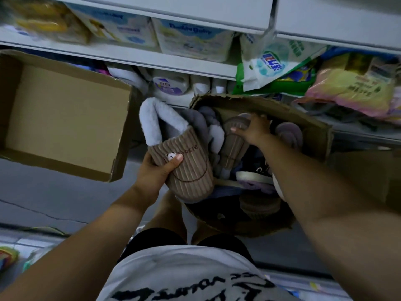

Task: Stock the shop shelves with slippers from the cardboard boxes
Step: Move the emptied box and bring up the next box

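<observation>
- White shop shelves [173, 61] run across the top of the head view, at twelve o'clock, above a grey floor [54, 198] at eight o'clock.
- On the upper shelf stand white-and-blue packs [191, 40]. At one o'clock a green-and-white bag [271, 66] hangs over the shelf edge, and a pink-and-yellow pack [351, 90] lies at two o'clock.
- A white bottle with a purple label [171, 85] stands on the lower shelf, just above the middle.
- At nine to ten o'clock sits an open cardboard box [65, 118] with its bare bottom showing.
- At three o'clock from the middle is a torn cardboard box [312, 127], filled with a heap of grey, brown and purple slippers.
- The left hand [158, 170], at the middle, holds a brown corduroy slipper [191, 177] over the near left corner of the torn box. Its thumb presses on the top near a small bear badge, and its fingers are curled underneath. The pale fleece lining points to eleven o'clock.
- The right hand [253, 131] reaches into the torn box and grips a second brown slipper [233, 146]. Its fingers are curled over the slipper's far end, with the thumb laid across it.
- At six o'clock are a white T-shirt with black lettering [184, 276] and black shorts [156, 242].
</observation>
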A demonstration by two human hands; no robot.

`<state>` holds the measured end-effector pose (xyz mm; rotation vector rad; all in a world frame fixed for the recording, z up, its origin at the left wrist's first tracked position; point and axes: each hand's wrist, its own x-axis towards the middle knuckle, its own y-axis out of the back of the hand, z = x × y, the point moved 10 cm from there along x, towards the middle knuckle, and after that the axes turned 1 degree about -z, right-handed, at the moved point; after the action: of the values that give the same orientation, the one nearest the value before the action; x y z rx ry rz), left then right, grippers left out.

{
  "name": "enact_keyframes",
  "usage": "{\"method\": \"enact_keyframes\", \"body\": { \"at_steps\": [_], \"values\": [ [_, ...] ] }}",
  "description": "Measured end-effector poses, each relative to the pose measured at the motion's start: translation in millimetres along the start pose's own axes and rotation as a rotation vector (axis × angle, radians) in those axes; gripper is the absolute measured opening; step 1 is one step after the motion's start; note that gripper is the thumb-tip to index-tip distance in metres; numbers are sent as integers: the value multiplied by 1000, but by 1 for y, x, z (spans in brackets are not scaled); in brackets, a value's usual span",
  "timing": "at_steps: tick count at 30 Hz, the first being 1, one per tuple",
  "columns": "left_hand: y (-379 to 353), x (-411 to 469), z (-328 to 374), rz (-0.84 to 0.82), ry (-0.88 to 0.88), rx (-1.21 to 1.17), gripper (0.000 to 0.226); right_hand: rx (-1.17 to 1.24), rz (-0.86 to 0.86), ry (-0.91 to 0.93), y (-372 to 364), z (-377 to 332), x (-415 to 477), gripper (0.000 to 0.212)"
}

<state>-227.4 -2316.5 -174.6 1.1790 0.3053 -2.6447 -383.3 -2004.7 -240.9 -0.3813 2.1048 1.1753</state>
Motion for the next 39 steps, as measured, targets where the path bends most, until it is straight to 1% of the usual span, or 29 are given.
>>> {"method": "enact_keyframes", "body": {
  "at_steps": [2, 4, 6, 9, 12, 14, 16, 18, 19, 21, 22, 24, 26, 27, 28, 30, 31, 33, 36, 37, 39],
  "values": [
    [-2, -1, 2, -14, -17, -16, 98, 21, -10, -22, 8, 7, -11, 80],
    [-7, -3, 5, -42, -29, -23, 95, 20, 17, -9, 20, 12, -33, 66],
    [-14, -6, 9, -63, -43, -21, 94, 48, 81, 12, 28, 22, -58, 51],
    [-19, -10, 19, -75, -68, -9, 99, 149, 219, 22, 41, 33, -104, 47],
    [-25, -12, 31, -112, -90, 31, 92, 354, 451, -19, 72, 43, -161, 45],
    [-34, -19, 40, -150, -95, 80, 74, 519, 572, -59, 89, 54, -203, 41],
    [-37, -23, 45, -161, -93, 115, 57, 595, 665, -126, 96, 66, -238, 42],
    [-43, -27, 46, -203, -70, 143, 59, 651, 783, -226, 92, 83, -268, 45],
    [-48, -29, 47, -243, -61, 169, 64, 737, 852, -254, 85, 92, -282, 48],
    [-61, -33, 50, -320, -53, 224, 69, 1046, 934, -322, 61, 108, -305, 59],
    [-68, -37, 50, -355, -52, 255, 67, 1223, 936, -379, 44, 113, -317, 67],
    [-83, -49, 53, -401, -67, 296, 61, 1536, 840, -426, 7, 110, -331, 71],
    [-101, -62, 57, -441, -93, 334, 60, 1820, 704, -341, -20, 91, -337, 70],
    [-110, -69, 59, -455, -109, 354, 63, 1905, 651, -289, -28, 82, -340, 71],
    [-118, -77, 60, -456, -126, 375, 72, 1955, 618, -236, -31, 73, -345, 71],
    [-131, -90, 62, -437, -165, 393, 92, 1976, 582, -156, -32, 67, -353, 70],
    [-137, -98, 63, -432, -187, 378, 95, 1961, 577, -115, -28, 70, -359, 71],
    [-148, -117, 60, -437, -202, 321, 91, 1897, 575, -42, -15, 81, -374, 75],
    [-167, -154, 41, -484, -161, 227, 93, 1759, 612, 29, 3, 112, -403, 67],
    [-175, -167, 32, -506, -148, 207, 87, 1709, 639, 45, 6, 126, -412, 66],
    [-192, -195, 12, -545, -133, 186, 64, 1614, 695, 80, 12, 152, -434, 71]
  ]
}}
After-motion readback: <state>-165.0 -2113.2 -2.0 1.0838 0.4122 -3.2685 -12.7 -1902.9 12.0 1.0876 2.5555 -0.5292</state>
